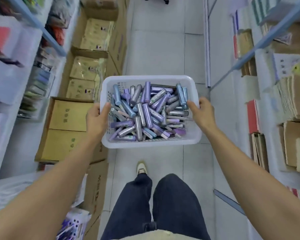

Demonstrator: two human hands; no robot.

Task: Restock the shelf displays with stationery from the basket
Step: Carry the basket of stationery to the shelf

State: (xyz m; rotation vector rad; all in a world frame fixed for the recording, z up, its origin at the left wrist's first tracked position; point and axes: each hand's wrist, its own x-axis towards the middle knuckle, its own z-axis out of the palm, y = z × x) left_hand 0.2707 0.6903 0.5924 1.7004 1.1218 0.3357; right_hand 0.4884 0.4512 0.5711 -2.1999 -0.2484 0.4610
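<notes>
We are holding a white plastic basket [151, 144] above the tiled aisle floor [163, 49], between the left shelves [10, 66] and right shelves [284, 87]. The left hand [96, 118] is gripping the basket's left rim and the right hand [202, 112] its right rim. Each thumb is hooking over the edge, while the other fingers are hiding behind the walls, so we cannot tell their spread. Purple, blue and silver pen-like tubes [145, 115] are lying jumbled inside, their labels unreadable. The shelf goods are blurring at the edges. Open cardboard boxes [69, 118] are sitting on the left. One shoe [142, 168] is showing below.
</notes>
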